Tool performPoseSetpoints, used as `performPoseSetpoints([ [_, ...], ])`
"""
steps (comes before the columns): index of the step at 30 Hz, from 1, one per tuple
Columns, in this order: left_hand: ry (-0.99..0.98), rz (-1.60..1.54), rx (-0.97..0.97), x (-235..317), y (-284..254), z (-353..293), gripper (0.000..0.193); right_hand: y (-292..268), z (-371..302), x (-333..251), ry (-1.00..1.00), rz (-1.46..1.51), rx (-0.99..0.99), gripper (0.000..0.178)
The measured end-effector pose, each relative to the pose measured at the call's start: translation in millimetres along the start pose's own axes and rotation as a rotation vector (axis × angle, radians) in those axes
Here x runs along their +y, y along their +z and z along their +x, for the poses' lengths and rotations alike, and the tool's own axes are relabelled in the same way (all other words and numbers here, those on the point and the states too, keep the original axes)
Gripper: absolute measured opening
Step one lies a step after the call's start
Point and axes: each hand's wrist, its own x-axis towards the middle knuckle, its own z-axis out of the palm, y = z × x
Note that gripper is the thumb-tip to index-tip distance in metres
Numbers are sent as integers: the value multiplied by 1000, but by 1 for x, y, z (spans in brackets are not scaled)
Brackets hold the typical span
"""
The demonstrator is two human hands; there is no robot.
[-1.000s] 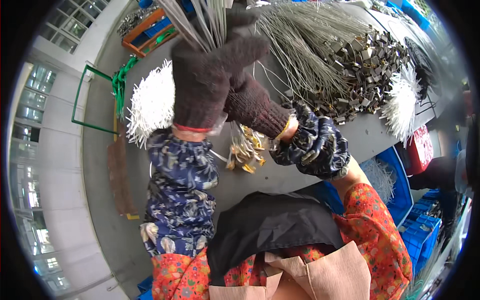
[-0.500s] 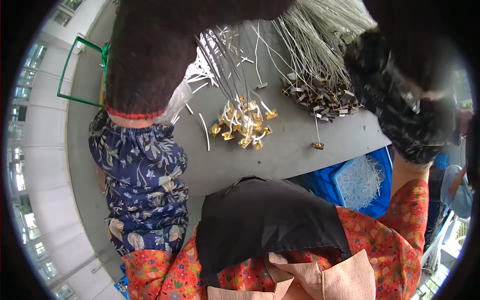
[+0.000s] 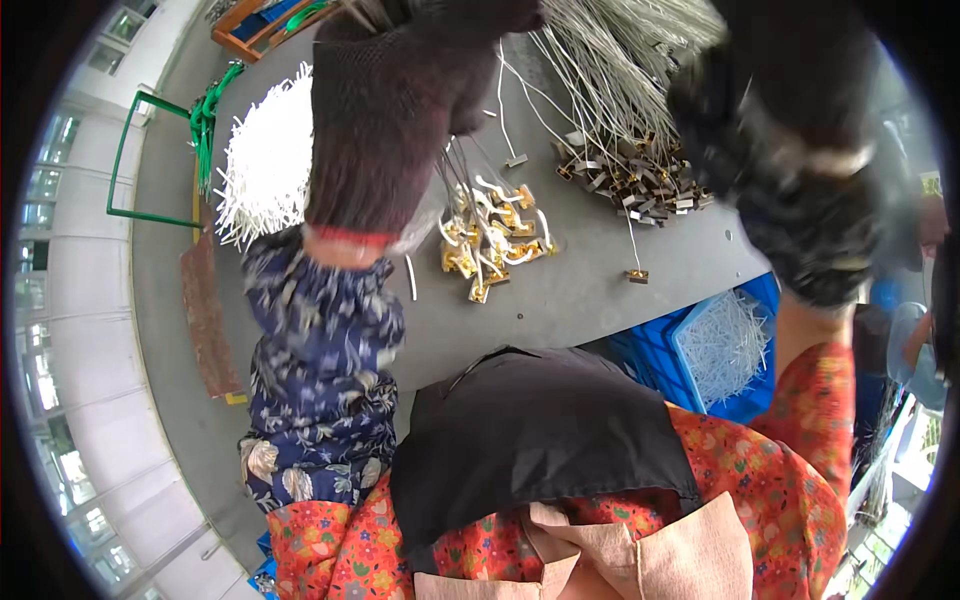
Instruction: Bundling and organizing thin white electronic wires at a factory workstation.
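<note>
My left hand, in a dark knitted glove with a red cuff, is at the top left of centre, closed around a bundle of grey wires. Their tails show above the hand. Below it, the wires run down to a cluster of brass-coloured metal ends with short white sleeves on the grey table. My right hand, also dark-gloved, is at the upper right beside a large bundle of pale wires. It is smeared by motion, and its fingers cannot be made out. The pale wires end in a heap of dark metal clips.
A pile of short white tubes lies left of my left hand. A blue bin with clear thin pieces stands by the table's near right edge. Green strings hang by a green frame. Single clips lie on the table.
My left hand has moved to the right, uncovering the white tube pile. The brass-ended cluster has shifted slightly right. My right hand has moved a little to the left.
</note>
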Motion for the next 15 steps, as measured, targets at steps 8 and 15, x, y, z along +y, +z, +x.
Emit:
performPoseSetpoints([
  [8,163,-540,-148,-18,-4,6,31,224,-197,0,656,71,-568,35],
  [15,193,-522,-182,-16,-1,8,36,255,-209,10,904,-6,-440,29],
])
